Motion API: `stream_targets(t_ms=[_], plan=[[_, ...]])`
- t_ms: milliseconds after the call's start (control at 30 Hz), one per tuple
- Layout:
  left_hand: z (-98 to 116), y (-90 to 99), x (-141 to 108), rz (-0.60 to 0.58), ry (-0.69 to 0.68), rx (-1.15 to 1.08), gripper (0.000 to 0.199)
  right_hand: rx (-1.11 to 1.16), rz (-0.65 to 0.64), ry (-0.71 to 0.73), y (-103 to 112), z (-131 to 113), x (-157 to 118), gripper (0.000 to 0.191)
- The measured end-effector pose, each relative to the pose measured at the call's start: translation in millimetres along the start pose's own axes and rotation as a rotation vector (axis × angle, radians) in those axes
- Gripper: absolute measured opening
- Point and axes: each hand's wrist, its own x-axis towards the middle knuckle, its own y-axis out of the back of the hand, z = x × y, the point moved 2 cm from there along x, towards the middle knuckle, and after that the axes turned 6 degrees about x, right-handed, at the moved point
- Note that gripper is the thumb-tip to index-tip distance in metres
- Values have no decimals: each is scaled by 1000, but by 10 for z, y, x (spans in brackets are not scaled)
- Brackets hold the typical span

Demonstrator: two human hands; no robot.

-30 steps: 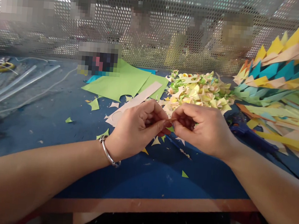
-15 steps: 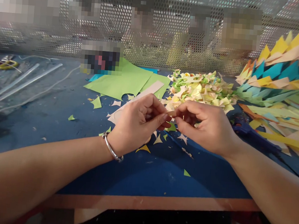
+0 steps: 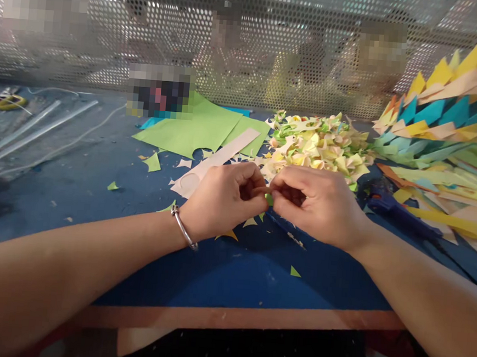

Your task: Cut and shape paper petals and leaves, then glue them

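Over the blue table my left hand [image 3: 224,199], with a silver bangle at its wrist, and my right hand [image 3: 321,204] meet fingertip to fingertip. Both are closed in a pinch on one small peach-coloured paper piece [image 3: 261,191], mostly covered by the fingers. Under and beside my left hand lies a pale pink paper strip [image 3: 230,153] with a round cut in it. Behind my right hand rises a heap of small curled paper pieces [image 3: 316,140] in cream, yellow and green. Pointed paper offcuts and a thin blue stick [image 3: 286,230] lie beneath the hands.
Green sheets [image 3: 193,126] lie at the back. To the right are a blue glue gun [image 3: 405,212], paper strips [image 3: 458,218] and a tiered structure of folded paper points [image 3: 450,112]. Clear sticks [image 3: 46,130], a white cord [image 3: 62,152] and scissors [image 3: 10,103] are left. A perforated metal screen [image 3: 248,53] stands behind.
My hands have drawn closer together and turned slightly, and the paper piece between them shows less. The whole view has shifted a little.
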Motion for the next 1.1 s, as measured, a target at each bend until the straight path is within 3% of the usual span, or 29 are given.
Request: stream_targets(t_ms=[233,367,500,667,867,1100], plan=[[-78,68,23,-68,55,36,2,6,83,-74,107,74,-1,14],[-21,74,15,5,-7,-35,8,-21,4,-88,102,87,7,12],[9,19,13,-20,-21,-77,5,-26,-66,-86,52,96,4,11],[-90,-34,16,-156,198,-367,8,38,-10,-127,56,111,-7,9],[-127,-26,37,-72,442,-766,12,57,67,-84,70,83,-9,5],[-62,-23,37,-68,633,-936,18,-7,8,70,55,56,9,15]])
